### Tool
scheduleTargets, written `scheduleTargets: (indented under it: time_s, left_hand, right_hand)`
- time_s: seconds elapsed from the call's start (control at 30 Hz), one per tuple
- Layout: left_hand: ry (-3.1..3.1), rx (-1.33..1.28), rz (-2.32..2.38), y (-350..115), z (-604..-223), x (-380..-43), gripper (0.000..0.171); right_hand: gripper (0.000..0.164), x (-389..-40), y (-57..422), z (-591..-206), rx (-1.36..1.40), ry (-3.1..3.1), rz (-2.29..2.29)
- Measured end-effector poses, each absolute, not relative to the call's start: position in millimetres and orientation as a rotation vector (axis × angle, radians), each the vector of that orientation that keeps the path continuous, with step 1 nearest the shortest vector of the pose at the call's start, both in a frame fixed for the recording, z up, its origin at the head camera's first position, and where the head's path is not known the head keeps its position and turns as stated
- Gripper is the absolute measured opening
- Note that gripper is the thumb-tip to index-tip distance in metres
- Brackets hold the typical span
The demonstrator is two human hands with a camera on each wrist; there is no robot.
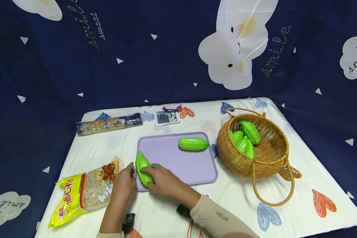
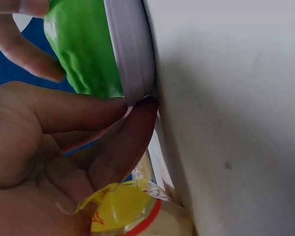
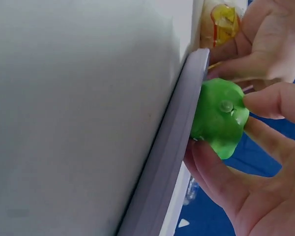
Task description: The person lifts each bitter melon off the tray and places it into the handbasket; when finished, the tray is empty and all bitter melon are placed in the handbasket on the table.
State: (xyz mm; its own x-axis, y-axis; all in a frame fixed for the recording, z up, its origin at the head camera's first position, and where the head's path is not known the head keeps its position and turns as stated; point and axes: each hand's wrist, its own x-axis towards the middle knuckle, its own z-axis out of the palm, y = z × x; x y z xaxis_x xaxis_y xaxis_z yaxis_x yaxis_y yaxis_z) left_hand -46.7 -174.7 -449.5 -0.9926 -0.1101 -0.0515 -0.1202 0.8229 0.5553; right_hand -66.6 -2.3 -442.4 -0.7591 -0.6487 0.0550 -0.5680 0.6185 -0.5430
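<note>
A shiny green bitter melon [image 1: 143, 168] with lumpy ridges lies at the left end of a lavender tray [image 1: 172, 165]. My right hand [image 1: 165, 180] grips it, thumb on one side and fingers on the other; the right wrist view shows its stem end [image 3: 226, 105] beyond the tray rim. At the tray's left edge is my left hand [image 1: 125, 181], its thumb and a finger pinching the rim [image 2: 132, 54] in the left wrist view. A second bitter melon [image 1: 193, 143] lies at the tray's back right.
Right of the tray, a wicker basket [image 1: 264, 165] with handles holds several bitter melons [image 1: 250, 131]. A yellow-ended food bag [image 1: 86, 188] lies left of my left hand. Behind are a long clear packet [image 1: 110, 124] and a small white tray [image 1: 159, 123] with wrapped sweets.
</note>
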Motion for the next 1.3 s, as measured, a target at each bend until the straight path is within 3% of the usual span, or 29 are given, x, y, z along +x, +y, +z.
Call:
scheduleTargets:
  time_s: [0.17,0.33,0.6,0.87,1.3]
  left_hand:
    - [2.962,-0.207,0.94,-172,-453,-44,0.048]
    - [2.956,-0.211,0.956,-173,-453,-46,0.049]
    - [2.95,-0.212,0.953,-177,-452,-50,0.049]
    - [2.939,-0.224,0.956,-177,-454,-48,0.048]
    - [2.931,-0.23,0.97,-177,-454,-50,0.05]
  right_hand:
    - [0.051,-64,22,-429,-0.941,2.766,-0.939]
    - [0.051,-64,69,-390,-0.764,2.895,-1.163]
    - [0.051,-67,169,-347,-0.237,3.22,-1.4]
    - [0.051,-71,222,-355,0.252,3.368,-0.994]
    - [0.049,-77,232,-370,0.293,3.183,-0.721]
